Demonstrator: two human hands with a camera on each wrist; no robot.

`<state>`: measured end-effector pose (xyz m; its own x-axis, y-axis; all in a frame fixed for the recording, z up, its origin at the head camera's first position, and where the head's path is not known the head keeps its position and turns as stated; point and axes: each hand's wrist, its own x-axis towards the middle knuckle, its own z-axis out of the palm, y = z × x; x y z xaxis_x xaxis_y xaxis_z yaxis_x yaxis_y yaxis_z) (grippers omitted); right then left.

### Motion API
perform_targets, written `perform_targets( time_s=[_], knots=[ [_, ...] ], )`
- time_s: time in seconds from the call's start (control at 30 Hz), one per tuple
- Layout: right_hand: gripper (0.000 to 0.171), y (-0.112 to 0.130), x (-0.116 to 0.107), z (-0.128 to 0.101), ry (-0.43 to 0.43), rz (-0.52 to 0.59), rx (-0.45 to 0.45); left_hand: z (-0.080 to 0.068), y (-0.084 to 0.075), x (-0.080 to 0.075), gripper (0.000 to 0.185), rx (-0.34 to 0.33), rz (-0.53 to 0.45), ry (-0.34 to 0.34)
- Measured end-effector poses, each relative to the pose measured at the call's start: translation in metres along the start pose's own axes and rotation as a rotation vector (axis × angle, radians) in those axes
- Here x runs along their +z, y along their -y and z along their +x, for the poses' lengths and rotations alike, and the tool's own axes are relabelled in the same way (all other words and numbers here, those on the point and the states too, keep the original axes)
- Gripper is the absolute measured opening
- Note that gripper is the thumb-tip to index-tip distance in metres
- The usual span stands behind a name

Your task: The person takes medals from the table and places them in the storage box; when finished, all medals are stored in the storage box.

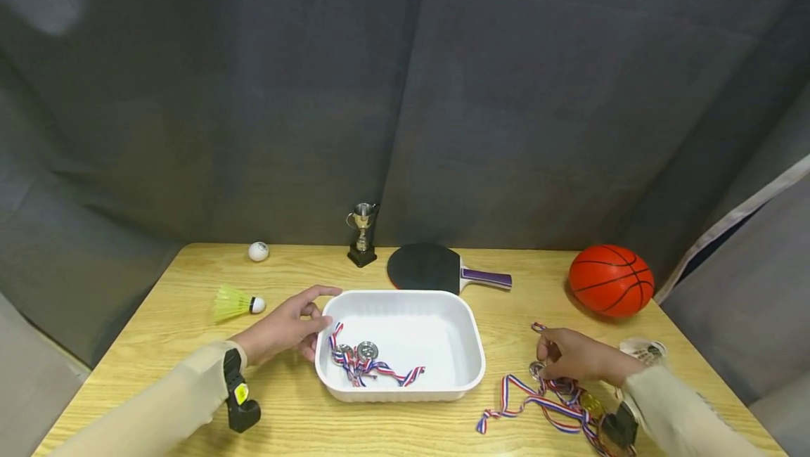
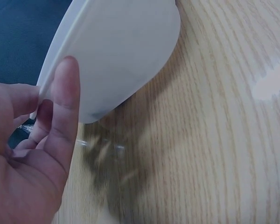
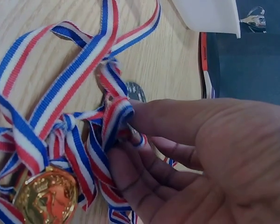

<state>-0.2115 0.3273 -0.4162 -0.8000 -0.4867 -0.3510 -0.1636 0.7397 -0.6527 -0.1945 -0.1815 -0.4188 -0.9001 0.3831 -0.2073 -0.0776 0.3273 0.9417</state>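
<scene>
A white tray [image 1: 405, 294] sits mid-table with two silver medals [image 1: 357, 353] on striped ribbons inside. My left hand [image 1: 297, 323] rests against the tray's left end, its fingers relaxed along the rim; the left wrist view shows the left hand [image 2: 37, 149] beside the tray wall [image 2: 116, 51]. Right of the tray lies a pile of medals [image 1: 550, 401] with red, white and blue ribbons. My right hand [image 1: 557, 358] is on that pile. In the right wrist view the right hand's fingers [image 3: 144, 116] pinch a ribbon [image 3: 114, 116] near a silver medal [image 3: 135, 91]. A gold medal [image 3: 46, 198] lies below.
Along the back stand a ping-pong ball [image 1: 258, 251], a small trophy [image 1: 363, 233], a black paddle [image 1: 430, 267] and an orange basketball [image 1: 610, 280]. A yellow shuttlecock [image 1: 235, 302] lies left of my left hand, a white one [image 1: 642, 350] at the right. A dark curtain hangs behind.
</scene>
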Motion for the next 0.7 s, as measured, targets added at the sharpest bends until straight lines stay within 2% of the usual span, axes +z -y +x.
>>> perform_targets(
  time_s=[0.27,0.5,0.7],
  knots=[
    [0.016,0.0035,0.0013,-0.0015,0.01,0.026,0.035,-0.0006,0.0006,0.0,0.06,0.008,-0.002,0.004],
    [0.029,0.0081,0.0055,-0.001,0.004,0.026,0.041,-0.0008,0.0003,0.0003,0.06,0.001,-0.001,0.0],
    [0.035,0.0079,0.0073,0.0012,0.035,0.008,0.001,-0.0011,0.0001,-0.0001,0.06,0.005,-0.004,0.005]
  ],
)
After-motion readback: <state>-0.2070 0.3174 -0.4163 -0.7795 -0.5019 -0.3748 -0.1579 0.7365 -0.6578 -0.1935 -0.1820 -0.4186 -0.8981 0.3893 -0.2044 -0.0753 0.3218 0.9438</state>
